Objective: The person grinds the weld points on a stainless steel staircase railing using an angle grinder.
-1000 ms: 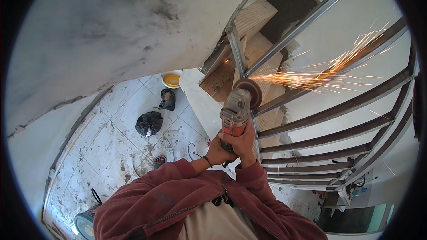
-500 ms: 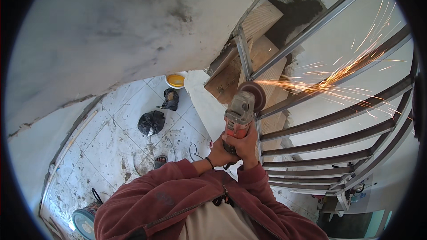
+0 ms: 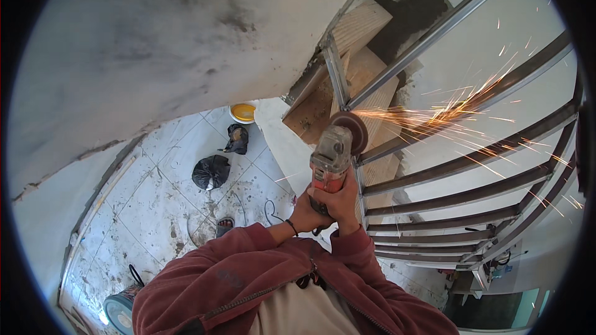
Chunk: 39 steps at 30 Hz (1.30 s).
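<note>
A dusty red and grey angle grinder points away from me in the middle of the view. My left hand and my right hand are both closed around its body, side by side. The brown grinding disc meets the corner where bare metal bars of the railing join. From that contact orange sparks spray to the right across the bars. The disc covers part of the joint, and the hands hide the grinder's rear end.
Light stair treads lie behind the railing. A rough plastered wall slants overhead at left. On the dirty tiled floor are black plastic bags, a yellow and white basin and a loose cable. A bucket stands at lower left.
The grinder stays at the joint, and both hands keep their hold. The spark spray has changed shape, with more streaks falling to the lower right. The view has shifted very slightly.
</note>
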{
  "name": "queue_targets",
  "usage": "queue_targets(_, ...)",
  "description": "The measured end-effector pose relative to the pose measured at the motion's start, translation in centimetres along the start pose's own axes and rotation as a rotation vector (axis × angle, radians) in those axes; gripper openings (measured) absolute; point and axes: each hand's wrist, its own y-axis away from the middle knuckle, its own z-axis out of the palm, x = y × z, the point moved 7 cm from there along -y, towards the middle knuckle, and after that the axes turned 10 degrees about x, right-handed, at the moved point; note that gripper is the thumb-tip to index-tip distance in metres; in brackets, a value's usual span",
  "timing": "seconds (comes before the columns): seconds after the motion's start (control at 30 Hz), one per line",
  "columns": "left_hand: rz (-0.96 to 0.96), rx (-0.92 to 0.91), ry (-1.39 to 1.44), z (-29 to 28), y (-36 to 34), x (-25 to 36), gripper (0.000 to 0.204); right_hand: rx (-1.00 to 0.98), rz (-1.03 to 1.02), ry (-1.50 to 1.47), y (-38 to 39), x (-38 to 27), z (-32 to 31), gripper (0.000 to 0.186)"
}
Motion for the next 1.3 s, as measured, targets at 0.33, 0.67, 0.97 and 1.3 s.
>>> queue_targets(0.33, -0.01, -0.007, 0.003, 0.1, 0.0, 1.8, 0.059, 0.019, -0.027, -0.046, 0.0, -0.5, 0.1, 0.074)
queue_targets(0.67, -0.035, 0.012, 0.006, -0.2, 0.1, 1.1, 0.062, -0.004, -0.022, -0.074, -0.2, -0.4, 0.4, 0.072)
queue_targets(0.97, -0.03, 0.002, -0.086, -0.2, -0.3, 2.3, 0.064, 0.014, -0.076, -0.02, -0.4, -0.4, 0.2, 0.071)
queue_targets(1.3, -0.082, -0.074, -0.099, -0.1, -0.2, 0.7, 0.091, -0.042, -0.013, -0.079, -0.5, 0.3, 0.6, 0.073)
